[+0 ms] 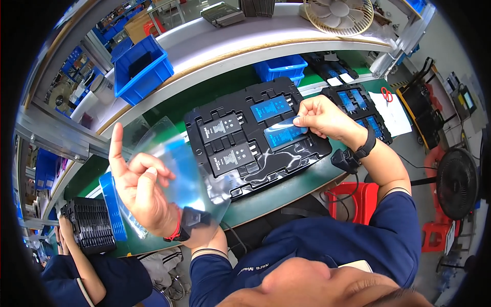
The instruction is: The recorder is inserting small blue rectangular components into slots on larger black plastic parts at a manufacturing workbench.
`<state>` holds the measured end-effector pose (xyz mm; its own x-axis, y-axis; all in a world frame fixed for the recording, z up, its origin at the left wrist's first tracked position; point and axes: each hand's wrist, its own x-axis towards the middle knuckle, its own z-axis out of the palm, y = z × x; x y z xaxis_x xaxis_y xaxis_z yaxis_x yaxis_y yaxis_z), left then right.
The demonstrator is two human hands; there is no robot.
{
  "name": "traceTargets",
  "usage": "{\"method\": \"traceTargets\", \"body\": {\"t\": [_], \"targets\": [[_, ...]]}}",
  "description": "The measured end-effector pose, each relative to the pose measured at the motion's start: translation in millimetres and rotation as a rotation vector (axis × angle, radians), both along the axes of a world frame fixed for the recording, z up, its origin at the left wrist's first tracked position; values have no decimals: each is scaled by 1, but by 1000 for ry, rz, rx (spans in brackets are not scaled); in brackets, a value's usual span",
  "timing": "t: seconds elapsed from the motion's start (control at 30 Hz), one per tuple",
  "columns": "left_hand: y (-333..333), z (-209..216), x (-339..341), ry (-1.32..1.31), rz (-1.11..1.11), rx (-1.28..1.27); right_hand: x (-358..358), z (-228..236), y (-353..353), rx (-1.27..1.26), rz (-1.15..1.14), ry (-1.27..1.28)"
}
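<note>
A black moulded tray (240, 138) lies on the green bench in front of me. It holds two dark flat batteries (232, 158) on its left and two with blue faces, an upper blue battery (271, 108) and a lower blue battery (281, 137). My right hand (327, 120) is closed in a pinch at the upper right of the lower blue battery, on a thin clear film (286, 126) over it. Left of the tray, my left hand (143, 187) is raised, index finger stretched up and the other fingers curled around a large clear plastic sheet (186, 171).
More trays with blue batteries (353, 100) lie at right beside red scissors (386, 94) on paper. Blue bins (146, 71) and a fan (340, 13) stand behind. At left, a co-worker's hand (66, 230) touches a stack of black trays (91, 225).
</note>
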<state>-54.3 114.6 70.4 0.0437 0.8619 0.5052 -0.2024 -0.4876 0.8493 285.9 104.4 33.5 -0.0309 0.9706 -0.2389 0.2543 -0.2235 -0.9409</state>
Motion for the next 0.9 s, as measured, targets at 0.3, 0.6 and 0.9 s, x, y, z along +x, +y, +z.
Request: {"method": "traceTargets", "body": {"t": [0.3,0.6,0.9], "targets": [[-1,0,6,33,-9,-9,4,-3,2,-33,40,12],[-2,1,9,35,-8,-16,0,-1,1,-16,37,-56],[-4,5,9,46,11,-23,-14,-3,-2,330,95,-590]]}}
